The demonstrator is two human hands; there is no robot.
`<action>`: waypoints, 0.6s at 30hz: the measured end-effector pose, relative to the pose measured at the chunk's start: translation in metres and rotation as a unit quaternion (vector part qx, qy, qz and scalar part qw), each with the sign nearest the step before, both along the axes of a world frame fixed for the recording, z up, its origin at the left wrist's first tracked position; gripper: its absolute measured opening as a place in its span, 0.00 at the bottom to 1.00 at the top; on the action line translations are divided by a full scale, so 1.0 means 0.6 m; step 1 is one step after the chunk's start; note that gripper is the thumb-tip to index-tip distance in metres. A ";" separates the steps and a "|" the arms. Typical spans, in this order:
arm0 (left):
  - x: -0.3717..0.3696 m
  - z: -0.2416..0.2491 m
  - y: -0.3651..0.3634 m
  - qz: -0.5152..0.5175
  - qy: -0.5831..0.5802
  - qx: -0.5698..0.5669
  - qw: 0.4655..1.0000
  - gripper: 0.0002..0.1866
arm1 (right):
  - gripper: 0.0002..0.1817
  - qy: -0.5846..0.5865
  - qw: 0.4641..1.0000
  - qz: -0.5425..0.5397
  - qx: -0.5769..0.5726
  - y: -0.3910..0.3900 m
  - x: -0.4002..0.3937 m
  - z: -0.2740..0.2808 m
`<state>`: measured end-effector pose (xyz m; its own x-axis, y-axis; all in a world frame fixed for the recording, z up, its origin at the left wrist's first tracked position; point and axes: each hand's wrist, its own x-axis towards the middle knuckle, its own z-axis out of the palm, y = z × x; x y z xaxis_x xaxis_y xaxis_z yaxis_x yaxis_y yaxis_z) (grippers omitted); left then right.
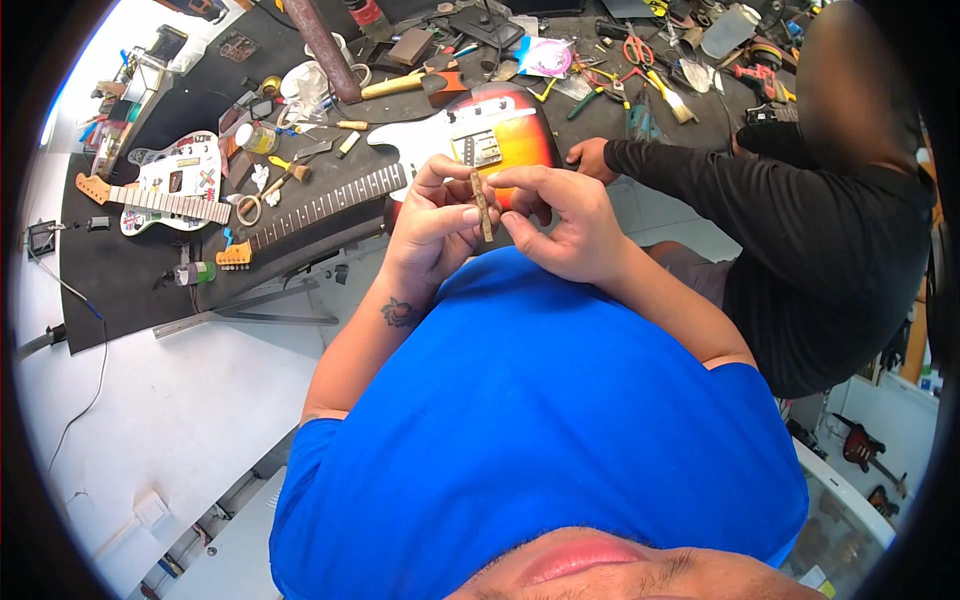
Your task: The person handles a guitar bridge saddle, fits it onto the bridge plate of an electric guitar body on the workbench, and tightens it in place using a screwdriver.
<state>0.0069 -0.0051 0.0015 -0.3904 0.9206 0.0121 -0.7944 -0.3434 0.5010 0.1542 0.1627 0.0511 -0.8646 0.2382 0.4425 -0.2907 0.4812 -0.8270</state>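
Close to my chest, both hands hold a narrow, mottled brown strip, standing roughly upright. My left hand grips it with thumb and index finger, its other fingers curled behind. The fingers of my right hand are bent around the strip's other side, the index fingertip at its upper part and the thumb lower down. What the strip is I cannot make out. Just beyond my hands lies a sunburst electric guitar with a white pickguard, its fretted neck pointing left on the dark bench.
A co-worker in black sleeves stands at the right, one hand near the guitar. A white guitar covered in stickers lies at the left. A hammer, a brush, red-handled scissors and jars crowd the bench.
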 end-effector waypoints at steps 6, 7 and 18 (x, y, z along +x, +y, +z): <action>0.001 0.000 -0.001 0.002 -0.005 -0.005 1.000 0.22 | 0.21 -0.007 1.000 -0.002 -0.001 0.001 -0.001 -0.004; 0.000 -0.001 -0.001 0.002 -0.006 -0.005 1.000 0.22 | 0.21 -0.008 1.000 -0.001 -0.001 0.001 -0.001 -0.004; 0.006 -0.003 0.003 -0.015 0.077 -0.044 0.996 0.23 | 0.10 -0.091 0.874 0.076 -0.471 0.020 -0.039 -0.038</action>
<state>0.0107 -0.0033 -0.0003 -0.3619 0.9322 -0.0117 -0.7156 -0.2697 0.6444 0.1307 0.1748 0.0281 -0.9534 0.2997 -0.0357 -0.1150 -0.4700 -0.8751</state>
